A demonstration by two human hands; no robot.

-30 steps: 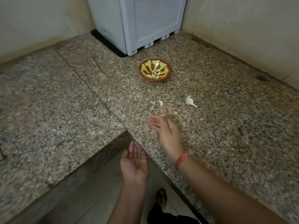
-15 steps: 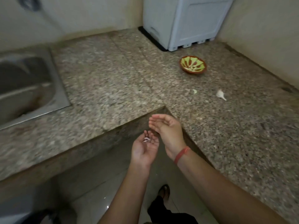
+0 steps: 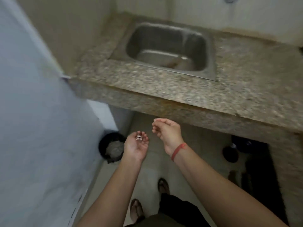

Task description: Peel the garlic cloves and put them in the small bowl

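My left hand [image 3: 136, 145] is held palm up below the counter edge, lightly cupped, with small pale garlic skins [image 3: 139, 137] lying on its fingers. To its right, my right hand [image 3: 165, 131] hangs in the air with loosely curled fingers and nothing visible in it; a red band circles its wrist. The small bowl and the garlic cloves are out of view.
A steel sink [image 3: 167, 49] is set into the speckled granite counter [image 3: 237, 82] ahead. A black bin [image 3: 112, 147] with grey contents stands on the floor at the left, beside a pale blue-grey surface [image 3: 32, 128]. Dark objects [image 3: 237, 149] sit under the counter. My sandalled feet are below.
The view has swung left from the bowl corner to the sink. Both hands have left the counter and hang over the floor near the bin, the left still carrying the skins.
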